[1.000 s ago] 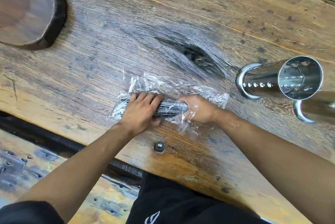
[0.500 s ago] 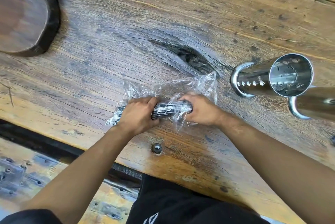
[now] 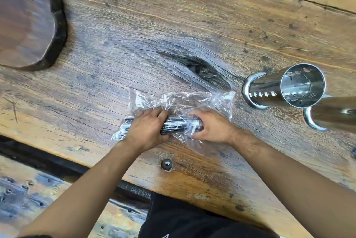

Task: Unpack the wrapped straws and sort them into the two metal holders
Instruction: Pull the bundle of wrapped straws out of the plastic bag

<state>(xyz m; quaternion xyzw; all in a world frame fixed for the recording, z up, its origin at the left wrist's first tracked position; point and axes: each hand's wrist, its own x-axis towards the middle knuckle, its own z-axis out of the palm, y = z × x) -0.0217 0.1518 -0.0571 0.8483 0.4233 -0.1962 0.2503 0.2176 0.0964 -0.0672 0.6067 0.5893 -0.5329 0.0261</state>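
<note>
While the bundle of dark straws (image 3: 174, 124) lies flat on the tabletop (image 3: 173, 26), still inside its crinkled clear plastic wrap (image 3: 212, 99), both hands curl around it. The left hand (image 3: 146, 131) has its grip clenched over the bundle's left half, and the right hand (image 3: 210, 128) grasps the right end through the glossy film. Loose wrap spreads toward 12 and 3 o'clock from the hands. At 3 o'clock stand two polished metal holders: one cylinder (image 3: 285, 87), perforated near its flared base, and a second (image 3: 335, 114), touching or just beside it, cut off by the frame edge. The tabletop is rough, weathered wood with a dark knot. A dark rounded wooden slab (image 3: 28, 18) sits at 10 o'clock.
</note>
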